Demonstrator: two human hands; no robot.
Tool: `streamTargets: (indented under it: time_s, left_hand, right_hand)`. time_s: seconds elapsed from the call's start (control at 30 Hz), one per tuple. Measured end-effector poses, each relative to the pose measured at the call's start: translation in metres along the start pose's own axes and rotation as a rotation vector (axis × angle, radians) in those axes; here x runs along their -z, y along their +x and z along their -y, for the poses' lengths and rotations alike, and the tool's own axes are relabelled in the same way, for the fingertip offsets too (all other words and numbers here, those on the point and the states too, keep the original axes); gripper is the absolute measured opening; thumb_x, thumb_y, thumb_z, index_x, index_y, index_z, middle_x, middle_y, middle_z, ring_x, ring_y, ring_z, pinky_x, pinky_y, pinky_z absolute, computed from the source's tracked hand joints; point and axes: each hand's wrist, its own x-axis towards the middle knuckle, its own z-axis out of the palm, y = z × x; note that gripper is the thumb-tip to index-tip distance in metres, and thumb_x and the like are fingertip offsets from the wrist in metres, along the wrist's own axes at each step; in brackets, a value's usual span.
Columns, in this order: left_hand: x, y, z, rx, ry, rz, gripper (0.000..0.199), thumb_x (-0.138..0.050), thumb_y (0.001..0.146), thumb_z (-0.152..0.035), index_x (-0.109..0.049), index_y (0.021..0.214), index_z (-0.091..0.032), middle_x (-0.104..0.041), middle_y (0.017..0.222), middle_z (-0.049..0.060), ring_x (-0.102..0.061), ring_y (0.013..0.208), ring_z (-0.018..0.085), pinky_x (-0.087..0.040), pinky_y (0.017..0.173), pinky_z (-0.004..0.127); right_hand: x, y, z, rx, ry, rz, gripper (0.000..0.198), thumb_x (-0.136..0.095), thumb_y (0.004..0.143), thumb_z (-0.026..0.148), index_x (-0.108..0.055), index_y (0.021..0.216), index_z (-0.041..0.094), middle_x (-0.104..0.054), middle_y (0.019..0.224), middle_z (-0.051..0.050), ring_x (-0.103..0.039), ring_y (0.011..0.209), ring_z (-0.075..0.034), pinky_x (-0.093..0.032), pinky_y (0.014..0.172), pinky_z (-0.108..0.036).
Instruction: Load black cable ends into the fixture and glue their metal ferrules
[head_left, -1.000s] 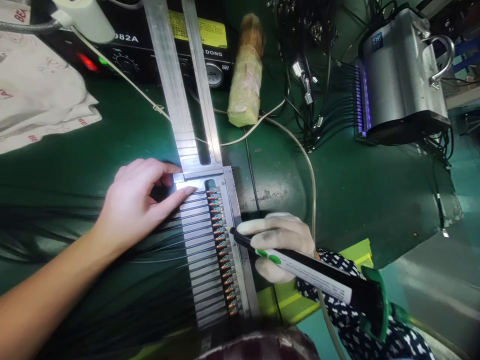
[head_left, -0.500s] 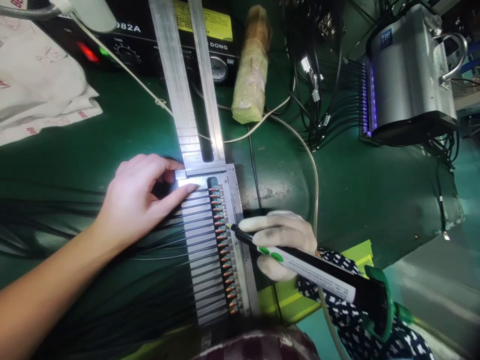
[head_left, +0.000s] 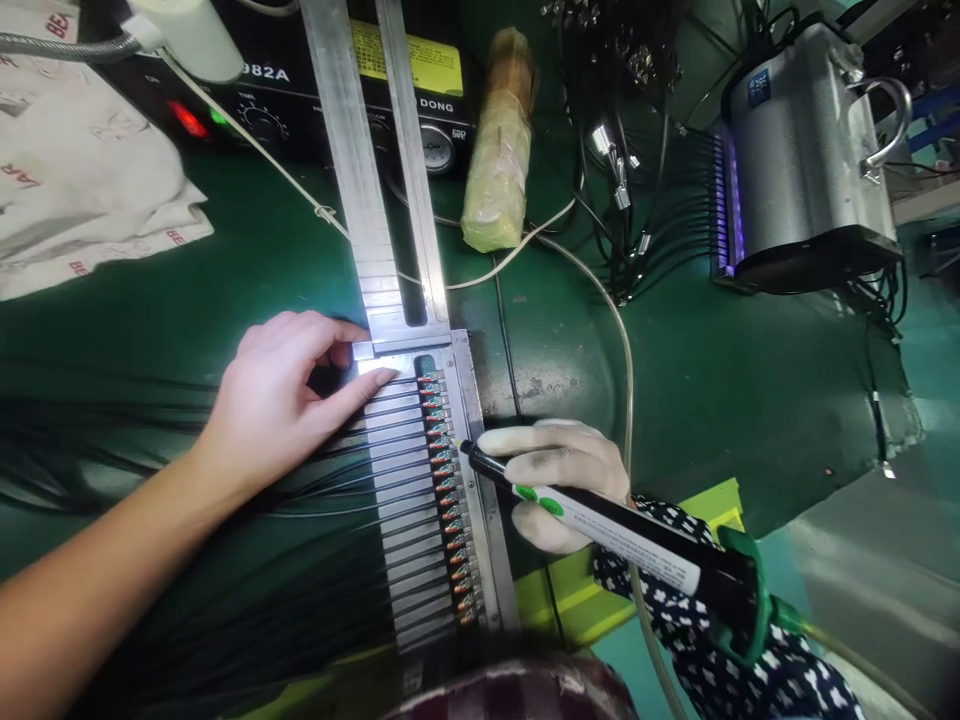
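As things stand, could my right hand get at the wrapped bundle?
Probably not to grasp it: the right hand holds the syringe. Otherwise, the way to the bundle looks free, with only thin cords lying between.

The 1 head-worn camera looks forward and down from near above the dark green tabletop, with the flat silver metal cable fixture around mid-view, the black boxy control unit at the far edge and the silver cylindrical machine far right.
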Motion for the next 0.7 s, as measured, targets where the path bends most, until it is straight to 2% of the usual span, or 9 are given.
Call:
streamTargets:
  time_s: [0.2,0.37,0.7]
  left_hand:
    - [-0.001,0.000,0.000,-0.006,-0.001,-0.009,0.033,-0.054,0.090,-0.052,-0.059,0.096,-0.020,-0.051,0.073,-0.002,-0.049,0.072,0.017,-0.036,0.067,0.030]
    - [0.001,0.001,-0.001,0.020,0.007,-0.007,0.034,-0.053,0.089,-0.054,-0.059,0.095,-0.021,-0.050,0.072,-0.002,-0.048,0.071,0.017,-0.036,0.065,0.029]
    - [0.002,0.001,-0.002,0.030,0.018,0.021,0.030,-0.055,0.089,-0.049,-0.059,0.095,-0.020,-0.051,0.073,-0.001,-0.049,0.071,0.018,-0.036,0.065,0.030]
  right_hand:
    - [0.004,-0.007,0.013,0.004,-0.014,-0.003,0.009,-0.059,0.084,0.028,-0.061,0.087,0.019,-0.075,0.097,-0.009,-0.072,0.069,-0.016,-0.058,0.058,-0.027]
    - [0.002,-0.012,0.013,0.002,-0.037,0.081,0.009,-0.061,0.084,0.026,-0.060,0.088,0.018,-0.075,0.097,-0.011,-0.073,0.073,-0.016,-0.057,0.060,-0.026]
    - [0.001,-0.010,0.012,-0.025,-0.047,0.068,0.007,-0.060,0.083,0.025,-0.060,0.087,0.019,-0.076,0.095,-0.010,-0.073,0.071,-0.016,-0.057,0.059,-0.026]
